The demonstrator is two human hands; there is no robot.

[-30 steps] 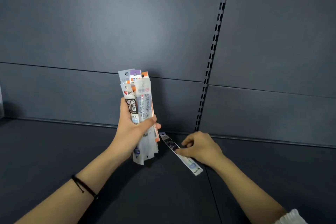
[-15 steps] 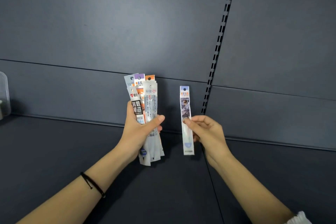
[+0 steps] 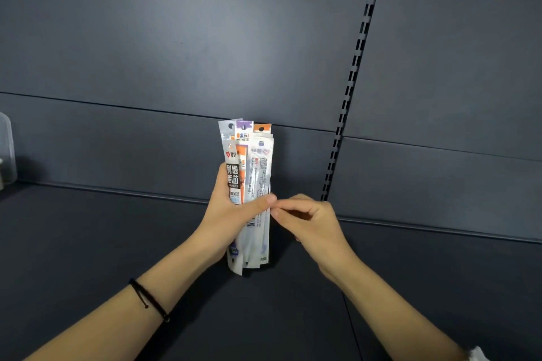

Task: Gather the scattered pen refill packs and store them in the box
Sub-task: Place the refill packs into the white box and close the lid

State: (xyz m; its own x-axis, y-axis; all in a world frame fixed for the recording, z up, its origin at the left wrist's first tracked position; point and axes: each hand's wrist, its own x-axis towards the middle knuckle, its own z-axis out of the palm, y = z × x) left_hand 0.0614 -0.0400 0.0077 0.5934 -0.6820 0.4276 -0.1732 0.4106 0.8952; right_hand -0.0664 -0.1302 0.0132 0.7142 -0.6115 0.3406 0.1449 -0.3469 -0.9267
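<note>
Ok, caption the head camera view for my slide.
Head view: left hand grips upright pen refill packs over a dark shelf; right hand pinches their edge.

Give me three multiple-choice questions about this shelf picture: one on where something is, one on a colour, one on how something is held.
1. Where is the clear box?
A. at the far left of the shelf
B. right of both hands
C. under the packs

2. What colour is the cord on the left wrist?
A. red
B. black
C. white

3. How are the packs held?
A. lying flat
B. upright in the left hand
C. tucked inside the box

Answers: 1 A, only its edge shows at the left border of the view. 2 B, a thin black loop circles the wrist. 3 B, the fingers wrap the bundle, which stands on end.
</note>
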